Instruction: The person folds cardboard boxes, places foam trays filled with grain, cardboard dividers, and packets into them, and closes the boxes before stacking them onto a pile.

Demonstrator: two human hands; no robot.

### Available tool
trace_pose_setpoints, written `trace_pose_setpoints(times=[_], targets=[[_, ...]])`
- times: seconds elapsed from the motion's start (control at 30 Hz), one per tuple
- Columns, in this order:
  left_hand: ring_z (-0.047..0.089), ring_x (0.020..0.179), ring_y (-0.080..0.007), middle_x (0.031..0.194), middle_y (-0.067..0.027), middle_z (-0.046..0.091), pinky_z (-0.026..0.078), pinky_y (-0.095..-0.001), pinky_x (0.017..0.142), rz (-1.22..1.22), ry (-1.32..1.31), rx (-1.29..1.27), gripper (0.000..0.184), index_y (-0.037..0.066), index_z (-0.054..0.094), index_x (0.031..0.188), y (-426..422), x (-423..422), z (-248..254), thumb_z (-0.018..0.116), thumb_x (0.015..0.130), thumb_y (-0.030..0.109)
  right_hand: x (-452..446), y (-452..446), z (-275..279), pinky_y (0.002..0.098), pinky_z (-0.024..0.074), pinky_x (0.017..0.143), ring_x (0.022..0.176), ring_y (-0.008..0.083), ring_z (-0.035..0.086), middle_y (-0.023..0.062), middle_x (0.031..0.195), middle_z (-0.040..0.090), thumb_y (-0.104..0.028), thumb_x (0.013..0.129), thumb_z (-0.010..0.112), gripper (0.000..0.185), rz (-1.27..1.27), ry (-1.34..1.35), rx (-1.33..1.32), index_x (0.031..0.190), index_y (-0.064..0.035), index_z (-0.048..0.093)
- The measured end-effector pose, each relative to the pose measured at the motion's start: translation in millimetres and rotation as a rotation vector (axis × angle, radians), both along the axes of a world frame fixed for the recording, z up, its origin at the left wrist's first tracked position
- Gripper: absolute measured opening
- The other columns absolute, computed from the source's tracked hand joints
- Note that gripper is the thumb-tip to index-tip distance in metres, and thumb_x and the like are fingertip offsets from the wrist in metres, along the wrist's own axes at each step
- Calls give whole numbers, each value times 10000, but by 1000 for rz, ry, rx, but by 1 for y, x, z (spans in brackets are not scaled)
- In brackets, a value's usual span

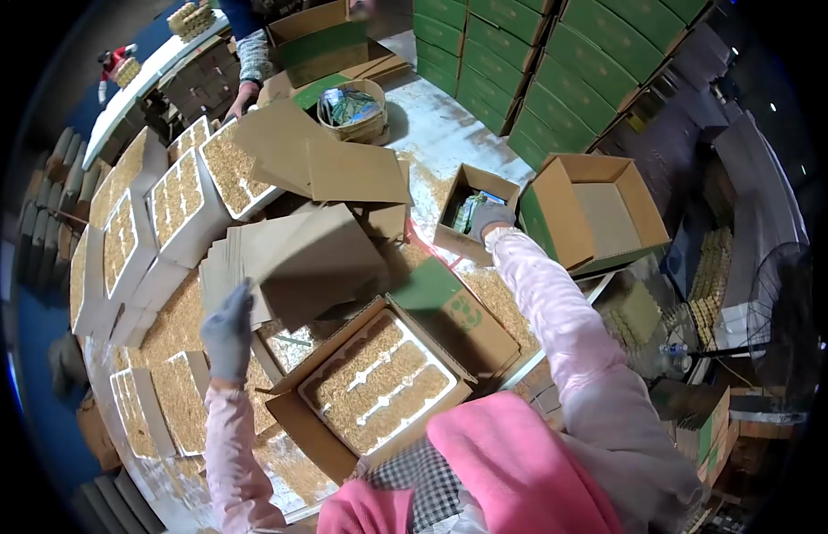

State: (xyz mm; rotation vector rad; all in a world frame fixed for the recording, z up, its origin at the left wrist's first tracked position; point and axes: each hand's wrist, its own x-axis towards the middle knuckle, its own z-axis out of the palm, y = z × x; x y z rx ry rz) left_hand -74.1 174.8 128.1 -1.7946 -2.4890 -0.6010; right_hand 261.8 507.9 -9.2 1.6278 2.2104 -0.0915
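Observation:
My left hand (227, 334), in a grey glove, is beside the left edge of a stack of cardboard sheets (320, 267); its fingers are pressed together, and what they hold, if anything, cannot be made out. My right hand (494, 219), also gloved, reaches into a small cardboard box (464, 242) at the blue and green packets (468, 210); its fingertips are partly hidden. In front of my body, an open carton (329, 445) contains a white-edged tray (378, 383) filled with tan grain-like material.
White trays (178, 200) of tan material stand at the left. An empty open carton (609, 214) is at the right, below stacked green boxes (556, 71). A basket (356, 111) holds packets. A co-worker's hand (245, 98) touches a far tray.

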Motion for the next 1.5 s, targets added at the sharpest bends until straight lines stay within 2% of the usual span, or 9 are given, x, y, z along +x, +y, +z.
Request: trace_pose_setpoints(times=[0.17, 0.5, 0.9, 1.13, 1.23, 1.27, 1.3, 1.33, 1.5], targets=[[638, 876, -281, 1068, -167, 647, 504, -336, 770, 271, 81, 537, 239, -46, 609, 1143, -100, 32, 45, 542, 941, 61, 8, 20, -57, 424, 545, 773, 1035, 275, 655, 117, 1132, 675, -205, 871, 551, 273, -69, 199, 15, 1061, -76, 699], [586, 971, -282, 1116, -175, 594, 466, -359, 813, 510, 175, 540, 249, -53, 584, 1179, -173, 110, 52, 516, 961, 49, 37, -14, 50, 402, 499, 878, 1029, 317, 639, 189, 1153, 640, -318, 856, 539, 382, 13, 362, -50, 1009, 0, 686], [581, 951, -285, 1099, -173, 585, 469, -364, 796, 437, 90, 580, 247, -27, 605, 1171, -152, 162, 48, 528, 950, 52, 13, -3, 5, 388, 526, 844, 1090, 279, 631, 133, 1187, 648, -215, 870, 525, 312, 88, 194, 24, 1098, -69, 681], [567, 924, -244, 1083, -148, 576, 455, -324, 778, 590, 79, 639, 251, -28, 611, 1172, -186, 161, 32, 555, 936, 37, 29, -99, 114, 338, 516, 748, 879, 218, 652, 116, 956, 676, -171, 823, 643, 151, 288, 1251, -359, 892, -50, 699], [570, 949, -275, 988, -136, 609, 460, -340, 822, 463, -147, 330, 225, 27, 658, 1088, -141, 187, 16, 622, 867, 51, -15, -209, 85, 335, 515, 821, 962, 195, 635, 67, 1105, 659, -178, 925, 489, 236, 1217, 1055, 198, 1059, -67, 649], [550, 636, -222, 847, -114, 576, 422, -304, 534, 49, 40, 397, 342, 25, 641, 1146, -116, 195, 15, 609, 814, -52, -28, -235, 58, 346, 515, 814, 960, 208, 635, 81, 1080, 661, -201, 904, 496, 246, 1183, 690, 21, 1035, -68, 656], [594, 708, -286, 838, -144, 598, 476, -391, 669, -103, -31, 213, 274, 54, 675, 1033, -104, 212, 17, 618, 772, -5, -36, -250, 47, 358, 515, 808, 959, 222, 636, 95, 1056, 664, -224, 884, 502, 258, 1161, 366, -191, 1012, -69, 663], [575, 1011, -281, 1022, -82, 622, 505, -392, 812, -316, -88, -277, 565, 205, 554, 1237, -107, 202, 21, 734, 738, 400, -26, -252, 56, 370, 515, 802, 957, 236, 637, 109, 1031, 666, -248, 863, 508, 271, 1107, 343, -320, 989, -71, 670], [600, 671, -208, 789, -62, 583, 489, -353, 589, -442, -463, -299, 243, 112, 586, 983, -105, 207, -36, 668, 791, 237, 62, -244, 183, 429, 518, 757, 884, 289, 641, 149, 867, 659, -243, 773, 538, 252, 815, 960, -97, 871, -57, 677]])
